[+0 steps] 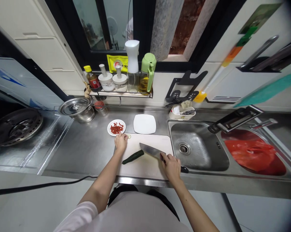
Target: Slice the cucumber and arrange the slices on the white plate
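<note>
Right hand (171,166) clamped on cleaver (151,150), cutting board's (145,167) near edge; left hand (120,141) far-left corner, grip unclear; green chili (133,157) between.

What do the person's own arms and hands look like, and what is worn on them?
Both hands, the left hand and the right hand, are bare: no gloves, and no ring or watch shows. The forearms are bare too. A pale, pinkish-white sleeve covers the left upper arm; the right arm shows no sleeve within the picture.
</note>
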